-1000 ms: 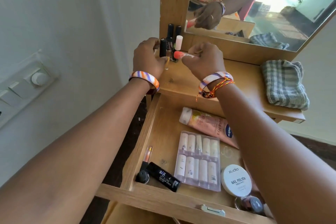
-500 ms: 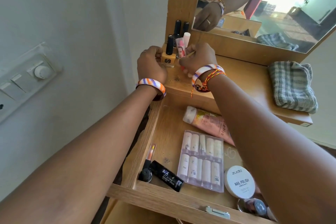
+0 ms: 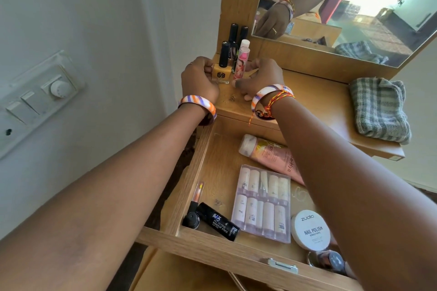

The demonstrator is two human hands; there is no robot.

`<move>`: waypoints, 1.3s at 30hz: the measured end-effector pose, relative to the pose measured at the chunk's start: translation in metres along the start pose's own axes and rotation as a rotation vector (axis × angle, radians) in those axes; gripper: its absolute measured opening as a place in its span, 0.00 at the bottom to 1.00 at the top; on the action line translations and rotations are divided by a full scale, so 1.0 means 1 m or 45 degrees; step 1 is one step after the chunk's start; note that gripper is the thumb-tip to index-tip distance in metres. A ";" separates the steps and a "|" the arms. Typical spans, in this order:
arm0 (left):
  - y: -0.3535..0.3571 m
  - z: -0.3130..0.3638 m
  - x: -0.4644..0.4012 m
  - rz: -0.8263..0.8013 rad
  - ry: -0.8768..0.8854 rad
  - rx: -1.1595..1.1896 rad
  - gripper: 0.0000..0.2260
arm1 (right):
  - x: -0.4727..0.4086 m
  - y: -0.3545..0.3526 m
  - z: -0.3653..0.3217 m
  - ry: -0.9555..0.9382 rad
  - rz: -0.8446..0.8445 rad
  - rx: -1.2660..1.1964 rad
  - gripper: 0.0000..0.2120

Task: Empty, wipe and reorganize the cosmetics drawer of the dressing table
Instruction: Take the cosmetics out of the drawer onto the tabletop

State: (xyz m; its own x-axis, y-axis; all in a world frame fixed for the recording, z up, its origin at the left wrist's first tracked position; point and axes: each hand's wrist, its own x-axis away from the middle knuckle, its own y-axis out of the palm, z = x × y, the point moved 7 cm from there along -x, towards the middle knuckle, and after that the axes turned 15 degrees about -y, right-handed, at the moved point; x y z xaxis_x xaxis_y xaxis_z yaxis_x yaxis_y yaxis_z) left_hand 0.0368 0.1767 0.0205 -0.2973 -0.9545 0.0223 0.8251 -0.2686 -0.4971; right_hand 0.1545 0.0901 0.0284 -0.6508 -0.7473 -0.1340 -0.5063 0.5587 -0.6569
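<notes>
The wooden drawer [image 3: 189,186] is pulled open below the dressing table top [image 3: 314,106]. On the top's back left corner stand small cosmetics. My left hand [image 3: 201,78] grips a yellow nail polish bottle [image 3: 221,73] with a black cap, standing upright. My right hand [image 3: 260,78] pinches the base of a pink lip balm tube [image 3: 241,64] beside it. Two black-capped bottles [image 3: 237,33] stand behind them. Inside the drawer lie a pink cream tube [image 3: 269,153], a clear case of small tubes [image 3: 262,201], a white nail polish wipes tub [image 3: 311,229], a black makeup stick [image 3: 218,221] and an orange-tipped stick [image 3: 197,194].
A folded grey checked cloth [image 3: 380,111] lies on the right of the table top. The mirror [image 3: 343,7] rises behind. A switch panel [image 3: 40,92] is on the wall at left. A small round jar [image 3: 328,260] sits in the drawer's front right corner.
My hands came down from the back corner to the table top's left edge. The yellow bottle and pink tube now stand upright between them; the pink tube was held sideways before.
</notes>
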 end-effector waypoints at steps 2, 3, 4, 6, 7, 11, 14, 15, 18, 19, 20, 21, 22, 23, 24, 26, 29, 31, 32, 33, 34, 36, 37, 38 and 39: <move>-0.005 0.001 0.003 -0.015 -0.014 -0.039 0.17 | 0.003 -0.003 0.003 0.040 -0.019 -0.012 0.23; -0.007 0.003 0.006 -0.010 -0.017 -0.073 0.17 | 0.005 -0.005 0.005 0.050 -0.024 -0.006 0.21; -0.010 0.004 0.009 0.002 -0.013 -0.110 0.17 | 0.008 -0.009 0.006 0.049 -0.025 0.022 0.16; -0.018 0.008 0.018 0.017 0.009 -0.170 0.15 | 0.017 -0.019 0.003 0.033 0.007 0.132 0.11; -0.021 0.011 0.023 -0.006 0.026 -0.215 0.12 | 0.022 -0.024 0.001 0.003 0.013 0.190 0.14; -0.003 0.016 0.063 -0.691 0.235 -0.811 0.09 | 0.060 -0.017 -0.014 -0.191 -0.244 0.357 0.09; 0.006 -0.011 0.115 -1.194 0.283 -1.438 0.10 | 0.108 0.023 -0.009 -0.296 -0.731 0.523 0.05; 0.008 -0.019 0.127 -1.221 0.322 -1.623 0.10 | 0.127 0.038 -0.002 -0.281 -0.893 0.488 0.04; 0.017 -0.042 0.159 -1.149 0.534 -2.052 0.19 | 0.177 0.072 0.022 -0.085 -1.279 0.321 0.05; 0.017 -0.047 0.167 -1.115 0.580 -2.115 0.22 | 0.185 0.079 0.028 -0.064 -1.309 0.321 0.07; 0.017 -0.050 0.173 -1.099 0.612 -2.140 0.22 | 0.188 0.083 0.032 -0.086 -1.283 0.361 0.09; 0.017 -0.053 0.179 -1.095 0.643 -2.149 0.21 | 0.188 0.085 0.034 -0.142 -1.226 0.432 0.11; 0.018 -0.056 0.182 -1.095 0.667 -2.162 0.19 | 0.189 0.086 0.034 -0.194 -1.171 0.500 0.14; 0.018 -0.057 0.185 -1.092 0.687 -2.174 0.17 | 0.190 0.087 0.035 -0.221 -1.135 0.539 0.17; 0.017 -0.058 0.186 -1.085 0.706 -2.197 0.16 | 0.192 0.088 0.034 -0.236 -1.113 0.548 0.18; 0.016 -0.054 0.185 -1.060 0.714 -2.188 0.11 | 0.192 0.085 0.031 -0.239 -1.056 0.555 0.17; 0.010 -0.032 0.170 -0.981 0.620 -1.994 0.03 | 0.179 0.064 0.027 -0.177 -0.898 0.553 0.16; 0.006 -0.015 0.151 -0.951 0.492 -1.775 0.07 | 0.167 0.042 0.022 -0.125 -0.800 0.538 0.16; 0.005 -0.006 0.139 -0.938 0.456 -1.655 0.08 | 0.160 0.030 0.019 -0.086 -0.759 0.515 0.16; 0.003 0.004 0.129 -0.925 0.427 -1.537 0.07 | 0.154 0.016 0.014 -0.045 -0.717 0.500 0.16; 0.000 0.016 0.119 -0.897 0.419 -1.419 0.05 | 0.147 0.001 0.009 -0.018 -0.673 0.524 0.16; -0.007 0.041 0.100 -0.790 0.427 -1.215 0.07 | 0.130 -0.034 -0.001 -0.003 -0.533 0.605 0.17; -0.009 0.053 0.091 -0.725 0.439 -1.128 0.08 | 0.119 -0.051 -0.004 -0.009 -0.434 0.590 0.19; -0.010 0.065 0.084 -0.644 0.469 -1.043 0.08 | 0.109 -0.066 -0.006 -0.019 -0.339 0.549 0.20; -0.012 0.076 0.077 -0.559 0.496 -0.969 0.08 | 0.099 -0.079 -0.007 -0.023 -0.261 0.510 0.20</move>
State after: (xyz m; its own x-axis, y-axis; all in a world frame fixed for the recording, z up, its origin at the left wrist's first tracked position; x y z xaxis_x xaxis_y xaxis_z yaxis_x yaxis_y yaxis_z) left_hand 0.0405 0.0963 0.0938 -0.7574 -0.6420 0.1190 0.1099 -0.3049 -0.9460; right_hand 0.1258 -0.0257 0.0721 -0.5479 -0.8364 0.0181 -0.3625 0.2179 -0.9061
